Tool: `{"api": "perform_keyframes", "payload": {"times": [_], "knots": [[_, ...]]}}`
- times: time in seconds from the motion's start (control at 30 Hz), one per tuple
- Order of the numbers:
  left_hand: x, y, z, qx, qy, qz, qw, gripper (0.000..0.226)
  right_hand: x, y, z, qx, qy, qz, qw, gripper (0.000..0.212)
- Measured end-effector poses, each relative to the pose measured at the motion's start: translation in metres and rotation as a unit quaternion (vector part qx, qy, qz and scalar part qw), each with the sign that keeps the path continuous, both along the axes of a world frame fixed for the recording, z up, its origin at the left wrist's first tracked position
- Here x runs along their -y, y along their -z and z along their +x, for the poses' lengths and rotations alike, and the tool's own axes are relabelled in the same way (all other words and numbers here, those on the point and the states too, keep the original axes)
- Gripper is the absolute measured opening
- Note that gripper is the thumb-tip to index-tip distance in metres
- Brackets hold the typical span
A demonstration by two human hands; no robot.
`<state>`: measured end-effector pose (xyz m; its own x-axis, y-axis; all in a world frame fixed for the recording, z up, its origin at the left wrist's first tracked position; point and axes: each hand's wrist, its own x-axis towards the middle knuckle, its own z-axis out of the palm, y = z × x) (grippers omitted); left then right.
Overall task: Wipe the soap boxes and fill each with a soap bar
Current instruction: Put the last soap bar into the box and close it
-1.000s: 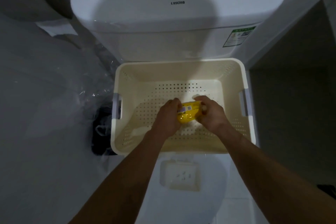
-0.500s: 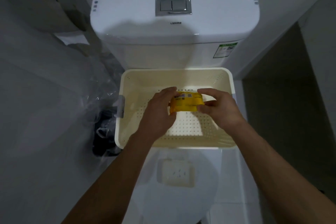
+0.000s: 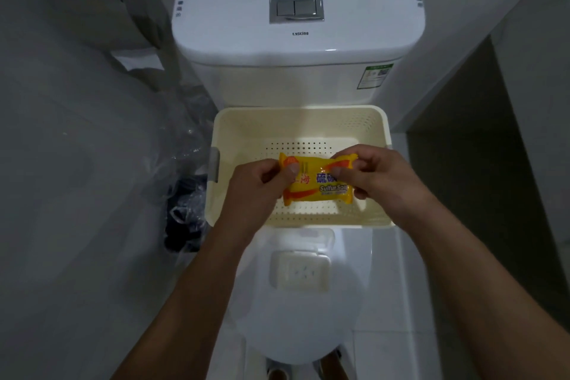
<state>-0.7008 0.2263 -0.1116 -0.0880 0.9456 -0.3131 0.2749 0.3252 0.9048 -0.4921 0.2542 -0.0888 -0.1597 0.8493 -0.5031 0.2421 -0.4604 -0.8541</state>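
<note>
nearest the camera, an open soap box (image 3: 299,270) sat on the closed toilet lid (image 3: 296,327), empty, its hinged cover folded back toward the basket; the view was dim, so whether it was dry or wiped could not be told.

above it, both hands held one wrapped soap bar (image 3: 317,180) in the air over the cream basket (image 3: 296,123). left hand (image 3: 257,185) pinched the wrapper's left end, thumb on the printed face. right hand (image 3: 381,177) pinched the upper right corner, thumb on the face, fingers curled behind. neither hand was spread.

handling judgement: bar likely rigid and fairly dense under a thin, glossy film; film slippery, crinkles, gives no firm purchase on the flat faces. best hold seemed the crimped end seals, where the film stands free of the bar; a pull apart there should tear it. once bared, the soap would be smooth and may slide, so grip across the narrow sides, not the broad faces.

basket rested on the lid's rear, against the cistern (image 3: 297,37). crumpled clear plastic (image 3: 185,163) lay left of it.
</note>
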Motion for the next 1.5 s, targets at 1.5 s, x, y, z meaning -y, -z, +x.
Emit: {"api": "perform_keyframes", "payload": {"times": [1.5], "knots": [[0.154, 0.161, 0.020, -0.201, -0.089, -0.135, 0.966, 0.011, 0.171, 0.190, -0.047, 0.283, 0.121, -0.053, 0.950, 0.013]]}}
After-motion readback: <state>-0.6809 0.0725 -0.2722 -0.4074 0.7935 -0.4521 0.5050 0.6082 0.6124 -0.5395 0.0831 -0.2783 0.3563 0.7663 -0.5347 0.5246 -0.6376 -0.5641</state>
